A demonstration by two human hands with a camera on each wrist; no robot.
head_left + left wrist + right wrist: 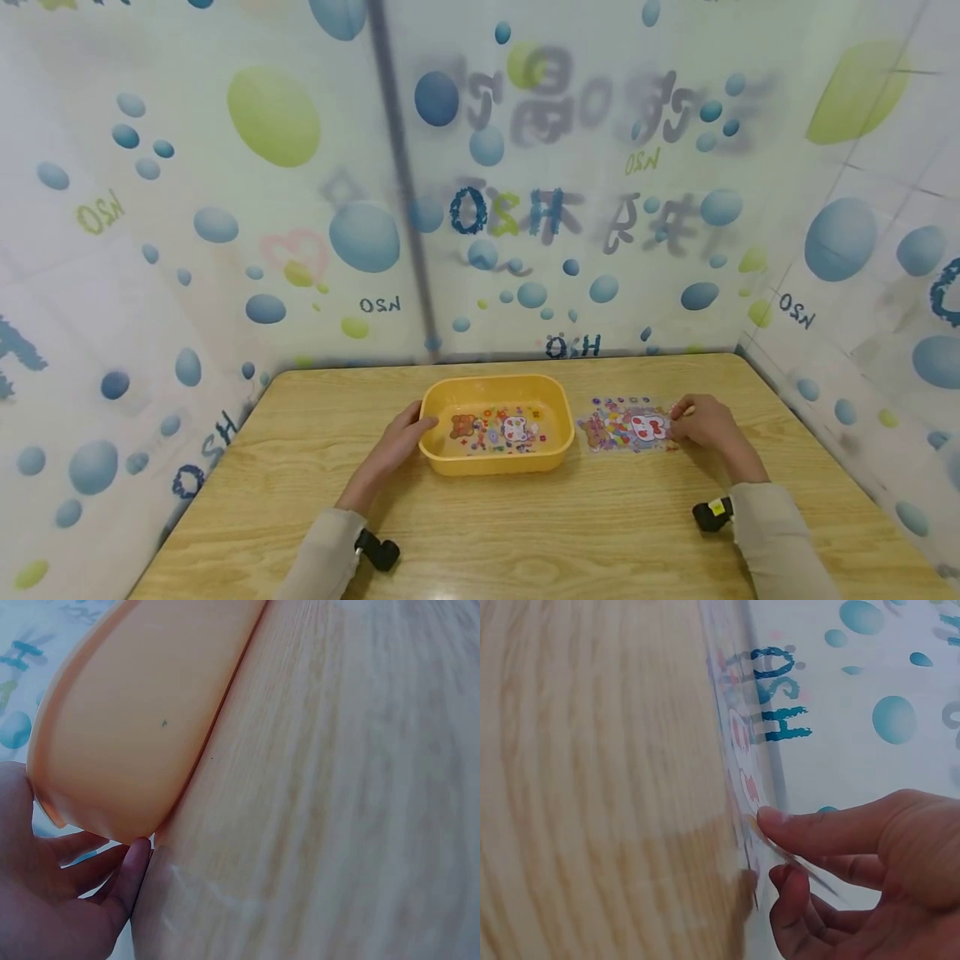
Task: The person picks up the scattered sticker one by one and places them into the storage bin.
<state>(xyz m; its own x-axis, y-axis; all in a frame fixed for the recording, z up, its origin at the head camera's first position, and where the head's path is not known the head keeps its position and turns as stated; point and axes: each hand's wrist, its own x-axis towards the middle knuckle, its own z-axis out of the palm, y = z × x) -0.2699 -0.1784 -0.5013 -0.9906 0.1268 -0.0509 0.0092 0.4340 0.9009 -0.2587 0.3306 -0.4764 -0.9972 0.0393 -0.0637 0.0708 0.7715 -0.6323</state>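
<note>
A yellow plastic tray [495, 465] with rounded corners sits on the table, with colourful cartoon bear and cat pictures showing on its bottom. My left hand [397, 440] holds its left end, thumb at the rim. In the left wrist view, the fingertips [136, 853] reach under the tray's outer wall [135, 727]. To the right of the tray lies a clear plastic sheet [622, 429] printed with a similar bear and white cat. My right hand [708, 427] pinches that sheet's right edge between thumb and fingers, its edge slightly raised in the right wrist view.
The wood-grain table [510, 533] extends toward me and to both sides. Behind it and at both sides hangs a pale curtain [300, 250] with blue and green dots and lettering. Each wrist wears a small black camera [711, 514].
</note>
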